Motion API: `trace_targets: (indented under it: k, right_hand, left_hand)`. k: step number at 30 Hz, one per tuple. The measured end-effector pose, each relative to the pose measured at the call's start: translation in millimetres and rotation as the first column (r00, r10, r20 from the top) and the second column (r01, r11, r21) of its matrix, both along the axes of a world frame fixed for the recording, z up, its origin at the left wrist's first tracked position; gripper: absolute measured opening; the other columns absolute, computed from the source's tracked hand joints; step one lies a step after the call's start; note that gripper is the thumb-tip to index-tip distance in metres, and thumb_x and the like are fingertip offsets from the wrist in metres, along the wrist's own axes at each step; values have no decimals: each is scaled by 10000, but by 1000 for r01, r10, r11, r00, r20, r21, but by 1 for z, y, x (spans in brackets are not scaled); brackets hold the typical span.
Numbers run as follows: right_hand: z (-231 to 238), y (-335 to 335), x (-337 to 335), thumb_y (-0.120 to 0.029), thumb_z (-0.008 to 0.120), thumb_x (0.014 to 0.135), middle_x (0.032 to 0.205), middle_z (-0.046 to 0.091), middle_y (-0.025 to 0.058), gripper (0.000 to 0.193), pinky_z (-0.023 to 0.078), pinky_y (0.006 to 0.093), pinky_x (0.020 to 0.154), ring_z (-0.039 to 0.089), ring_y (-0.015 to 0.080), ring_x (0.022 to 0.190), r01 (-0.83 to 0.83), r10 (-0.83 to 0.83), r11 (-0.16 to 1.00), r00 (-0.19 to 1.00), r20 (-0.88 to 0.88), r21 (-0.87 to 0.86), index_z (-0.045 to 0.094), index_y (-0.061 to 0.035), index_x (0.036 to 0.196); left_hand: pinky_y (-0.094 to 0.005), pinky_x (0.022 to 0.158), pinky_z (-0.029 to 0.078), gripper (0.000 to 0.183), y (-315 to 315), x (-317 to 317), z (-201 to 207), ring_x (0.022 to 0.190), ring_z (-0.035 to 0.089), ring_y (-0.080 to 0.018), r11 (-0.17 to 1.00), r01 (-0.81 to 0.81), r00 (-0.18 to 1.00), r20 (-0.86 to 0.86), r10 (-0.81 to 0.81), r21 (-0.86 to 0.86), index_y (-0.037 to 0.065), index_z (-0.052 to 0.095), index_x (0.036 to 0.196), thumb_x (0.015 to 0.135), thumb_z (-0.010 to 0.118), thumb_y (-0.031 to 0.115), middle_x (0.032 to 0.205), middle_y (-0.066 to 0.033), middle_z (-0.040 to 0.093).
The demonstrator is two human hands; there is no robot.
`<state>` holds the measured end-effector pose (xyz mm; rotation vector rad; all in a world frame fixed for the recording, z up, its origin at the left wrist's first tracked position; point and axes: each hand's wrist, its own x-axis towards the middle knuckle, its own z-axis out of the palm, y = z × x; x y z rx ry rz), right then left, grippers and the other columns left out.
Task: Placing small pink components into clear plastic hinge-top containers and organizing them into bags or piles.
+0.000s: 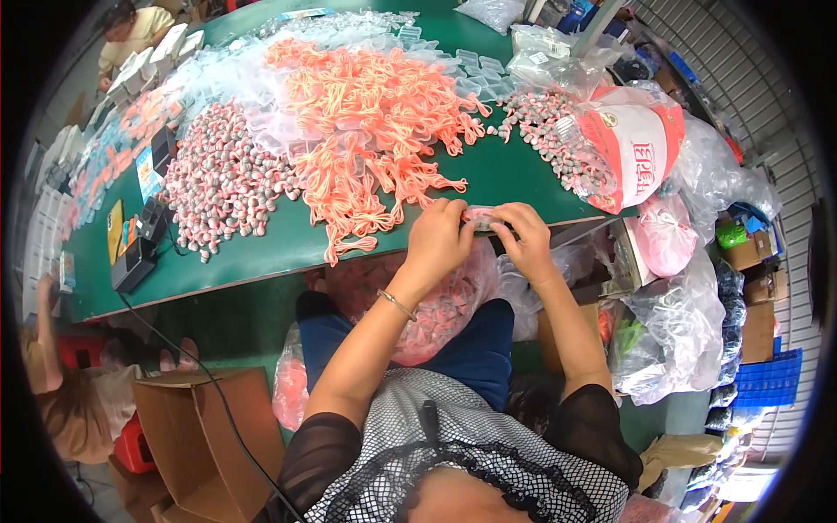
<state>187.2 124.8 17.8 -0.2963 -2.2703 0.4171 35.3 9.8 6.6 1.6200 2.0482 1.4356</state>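
1. Presently, the left hand (436,240) and the right hand (523,240) meet at the near edge of the green table (261,253), both pinched on one small clear packet (480,217) with pink contents.
2. The packet lies between the two sets of fingertips, its long axis running left to right along the table edge. Each hand takes one end, so neither is nearer than the other.
3. Fingers of both hands are narrowly closed on the packet. Whether it is a flat pouch or a shallow tray cannot be told, as the hands cover most of it.
4. Just beyond the hands lies a heap of orange-pink cords (366,122), the nearest strands almost at the left fingertips.
5. To the left of the cords spreads a bed of small pink-and-grey pieces (222,179). A second patch of the same lies to the right, spilling from a large red-and-white printed sack (636,148) lying on its side at the table's right end.
6. Clear plastic bags (680,331) stand off the table to the right; another clear bag of pink pieces (436,314) rests on the lap, below the hands.
7. A brown cardboard box (200,427) stands open on the floor at lower left.
8. Another person (131,30) is seated at the far left corner of the table.
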Motion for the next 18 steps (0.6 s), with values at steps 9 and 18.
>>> trace_targets:
  k: [9, 18]
  right_hand:
    - [-7, 1, -1, -22, 742, 756, 936, 668, 109, 192, 521, 381, 753, 641, 292, 862, 12, -11, 1000, 1000, -25, 19, 652, -17, 926]
    - [-15, -3, 0, -20, 753, 740, 933, 670, 103, 209, 524, 383, 762, 642, 293, 869, 24, -22, 999, 998, -54, 42, 660, -29, 927]
  left_hand:
    - [-423, 688, 509, 126, 2, 8, 3, 796, 666, -320, 980, -171, 984, 36, 176, -103, 45, 714, 861, 812, 698, 159, 808, -132, 677]
    - [-433, 652, 481, 118, -2, 17, -10, 719, 627, -306, 968, -210, 976, -25, 215, 137, 54, 733, 801, 738, 753, 152, 727, -112, 659]
